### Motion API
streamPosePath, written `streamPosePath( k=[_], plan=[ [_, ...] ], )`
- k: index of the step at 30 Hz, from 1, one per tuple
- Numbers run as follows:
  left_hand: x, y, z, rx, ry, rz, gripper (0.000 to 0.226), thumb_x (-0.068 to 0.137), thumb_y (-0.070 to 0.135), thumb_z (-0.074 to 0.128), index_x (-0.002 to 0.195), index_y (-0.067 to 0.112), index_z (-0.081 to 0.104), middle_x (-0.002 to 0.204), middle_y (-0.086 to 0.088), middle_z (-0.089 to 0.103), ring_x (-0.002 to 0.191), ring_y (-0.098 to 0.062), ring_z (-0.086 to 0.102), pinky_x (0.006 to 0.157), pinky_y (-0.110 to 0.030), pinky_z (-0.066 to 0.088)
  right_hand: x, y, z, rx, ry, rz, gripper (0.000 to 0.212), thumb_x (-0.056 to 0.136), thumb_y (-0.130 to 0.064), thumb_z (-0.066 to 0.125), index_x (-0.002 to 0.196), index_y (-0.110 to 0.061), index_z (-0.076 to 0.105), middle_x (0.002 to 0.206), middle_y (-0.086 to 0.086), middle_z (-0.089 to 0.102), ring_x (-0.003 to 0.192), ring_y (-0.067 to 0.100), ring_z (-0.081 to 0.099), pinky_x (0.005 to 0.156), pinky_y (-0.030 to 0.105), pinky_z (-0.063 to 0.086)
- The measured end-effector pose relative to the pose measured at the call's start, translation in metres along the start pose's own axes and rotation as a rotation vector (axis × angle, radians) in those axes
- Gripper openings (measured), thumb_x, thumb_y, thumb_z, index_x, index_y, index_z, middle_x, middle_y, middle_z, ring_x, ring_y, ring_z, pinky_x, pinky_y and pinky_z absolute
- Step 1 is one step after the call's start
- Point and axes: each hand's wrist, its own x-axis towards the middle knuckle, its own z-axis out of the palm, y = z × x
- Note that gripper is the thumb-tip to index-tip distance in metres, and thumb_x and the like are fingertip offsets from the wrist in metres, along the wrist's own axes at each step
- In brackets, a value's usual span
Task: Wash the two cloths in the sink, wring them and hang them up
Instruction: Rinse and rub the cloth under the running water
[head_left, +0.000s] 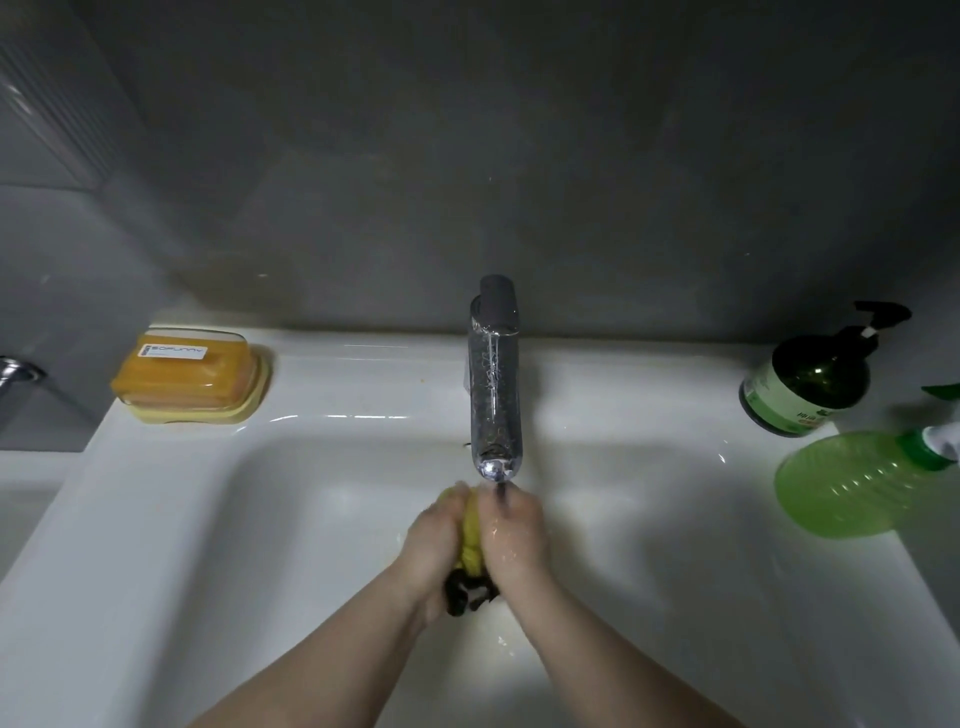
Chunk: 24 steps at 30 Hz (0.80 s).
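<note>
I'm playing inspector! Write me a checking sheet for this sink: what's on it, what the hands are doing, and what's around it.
Surface: white sink, its rim shiny.
Job's things: yellow cloth and dark cloth bunched together between the hands, just below the tap; neither is hung up.
Clutter: orange soap box on the left rim; dark pump bottle standing on the right rim; light green bottle beside it, seemingly on its side.
Hands: left hand and right hand both grip the yellow cloth; the right hand has water drops on it.
Cables: nothing seen.
Surroundings: grey wall behind; metal fitting at the left edge.
</note>
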Motion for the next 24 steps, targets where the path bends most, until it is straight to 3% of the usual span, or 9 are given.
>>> streamPosePath(
  k=[4, 8, 10, 12, 15, 17, 19, 21, 24],
  plan=[
    [-0.002, -0.005, 0.001, 0.007, -0.050, -0.033, 0.039, 0.094, 0.038, 0.038, 0.079, 0.009, 0.058, 0.058, -0.011, 0.061, 0.045, -0.021, 0.058, 0.044, -0.019, 0.042, -0.002, 0.001, -0.004, 0.027, -0.024, 0.002, 0.035, 0.079, -0.039, 0.038, 0.048, -0.022, 0.037, 0.063, 0.010, 0.053, 0.069, 0.020, 0.047, 0.062, 0.026, 0.031],
    [-0.001, -0.013, -0.005, 0.075, -0.095, -0.074, 0.050, 0.094, 0.047, 0.033, 0.079, 0.010, 0.063, 0.062, -0.012, 0.060, 0.045, -0.019, 0.057, 0.044, -0.020, 0.042, -0.002, 0.002, -0.011, 0.066, 0.092, 0.046, 0.043, 0.090, -0.024, 0.045, 0.049, -0.020, 0.033, 0.052, -0.004, 0.038, 0.067, 0.021, 0.044, 0.063, 0.027, 0.032],
    [0.000, -0.013, -0.016, 0.091, -0.128, -0.120, 0.063, 0.092, 0.055, 0.026, 0.074, 0.008, 0.064, 0.060, -0.013, 0.060, 0.046, -0.022, 0.056, 0.045, -0.021, 0.041, -0.015, 0.002, -0.007, 0.184, 0.032, 0.046, 0.045, 0.089, -0.025, 0.048, 0.047, -0.019, 0.034, 0.046, -0.006, 0.037, 0.054, 0.014, 0.041, 0.054, 0.023, 0.034],
    [0.000, -0.016, -0.023, 0.068, -0.191, -0.164, 0.068, 0.088, 0.061, 0.025, 0.087, 0.006, 0.066, 0.070, -0.016, 0.064, 0.053, -0.024, 0.060, 0.049, -0.025, 0.045, -0.023, 0.003, -0.006, 0.282, -0.111, 0.057, 0.045, 0.087, -0.027, 0.050, 0.043, -0.021, 0.043, 0.038, -0.008, 0.042, 0.043, 0.003, 0.038, 0.042, 0.012, 0.031],
    [-0.001, -0.023, -0.026, 0.048, -0.215, -0.190, 0.056, 0.089, 0.054, 0.035, 0.103, 0.008, 0.064, 0.089, -0.020, 0.063, 0.064, -0.029, 0.062, 0.053, -0.029, 0.049, -0.027, 0.011, -0.013, 0.187, -0.353, 0.070, 0.035, 0.086, -0.039, 0.051, 0.053, -0.027, 0.057, 0.058, -0.012, 0.061, 0.058, 0.002, 0.053, 0.050, 0.012, 0.038],
    [0.001, -0.024, -0.031, 0.029, -0.097, -0.113, 0.033, 0.090, 0.031, 0.048, 0.101, 0.002, 0.061, 0.084, -0.020, 0.061, 0.066, -0.030, 0.060, 0.056, -0.031, 0.049, -0.029, 0.019, -0.022, 0.086, -0.532, 0.073, 0.030, 0.088, -0.039, 0.050, 0.062, -0.026, 0.060, 0.079, -0.005, 0.065, 0.071, 0.001, 0.058, 0.056, 0.008, 0.042],
    [0.003, -0.019, -0.037, 0.031, 0.015, 0.002, 0.013, 0.084, 0.010, 0.053, 0.087, 0.000, 0.060, 0.070, -0.017, 0.061, 0.062, -0.028, 0.059, 0.060, -0.030, 0.049, -0.030, 0.029, -0.029, 0.093, -0.622, 0.101, 0.028, 0.090, -0.037, 0.048, 0.068, -0.029, 0.063, 0.083, -0.004, 0.068, 0.072, -0.004, 0.059, 0.067, 0.004, 0.044],
    [0.002, -0.008, -0.038, 0.079, 0.020, 0.096, 0.005, 0.073, 0.005, 0.060, 0.078, 0.006, 0.059, 0.058, -0.009, 0.062, 0.057, -0.023, 0.059, 0.056, -0.027, 0.047, -0.028, 0.038, -0.032, 0.266, -0.531, 0.214, 0.025, 0.091, -0.036, 0.045, 0.083, -0.024, 0.064, 0.086, 0.002, 0.069, 0.077, 0.007, 0.060, 0.075, 0.019, 0.046],
    [-0.008, 0.007, -0.034, 0.202, -0.087, 0.163, 0.018, 0.057, 0.010, 0.058, 0.074, 0.011, 0.056, 0.061, -0.005, 0.060, 0.057, -0.020, 0.057, 0.055, -0.023, 0.045, -0.014, 0.051, -0.034, 0.632, -0.344, 0.510, 0.046, 0.091, -0.046, 0.036, 0.096, -0.008, 0.059, 0.085, 0.007, 0.064, 0.076, 0.018, 0.057, 0.072, 0.027, 0.044]
  ],
)
